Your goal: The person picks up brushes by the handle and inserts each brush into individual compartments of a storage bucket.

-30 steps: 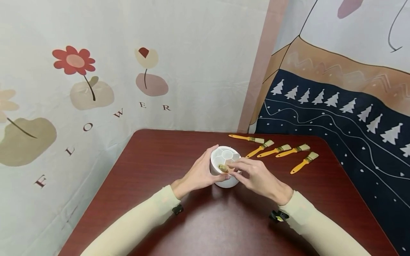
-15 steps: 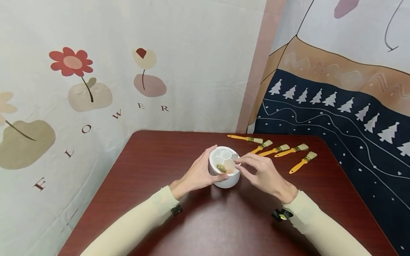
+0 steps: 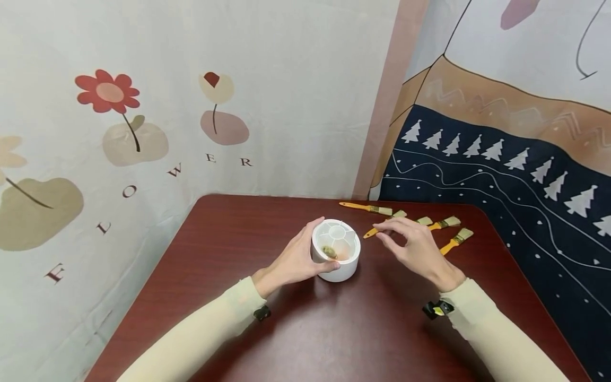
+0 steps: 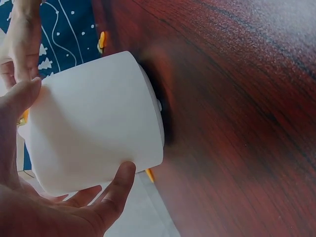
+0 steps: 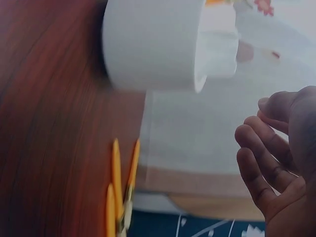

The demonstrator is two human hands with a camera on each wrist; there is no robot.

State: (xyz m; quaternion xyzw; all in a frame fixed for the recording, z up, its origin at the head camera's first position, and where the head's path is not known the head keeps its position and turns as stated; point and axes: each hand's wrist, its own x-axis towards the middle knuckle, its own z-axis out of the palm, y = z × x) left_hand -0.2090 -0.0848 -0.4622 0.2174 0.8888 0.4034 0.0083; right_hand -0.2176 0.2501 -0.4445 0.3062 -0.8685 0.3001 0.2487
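A white round holder [image 3: 345,272] with divided compartments in its top is held by my left hand [image 3: 292,260], thumb on the near side. In the left wrist view the fingers [image 4: 118,190] wrap the holder's smooth white wall [image 4: 98,123]. One paintbrush [image 3: 329,251] stands in a near compartment, bristles up; its handle is mostly hidden inside. To the right of the holder, apart from it, my right hand [image 3: 420,250] hovers above the table with loosely bent fingers. Nothing lies between those fingers [image 5: 254,173] in the right wrist view.
Several yellow-handled paintbrushes lie at the table's back right, among them one at the far edge [image 3: 355,205] and one at the right [image 3: 455,241]. My right hand partly covers some. The red-brown table [image 3: 229,228] meets printed cloth walls at its back.
My right hand has left the holder and the brush in it and moved right, over the loose brushes. My left hand keeps its hold, and the holder stays about where it was.
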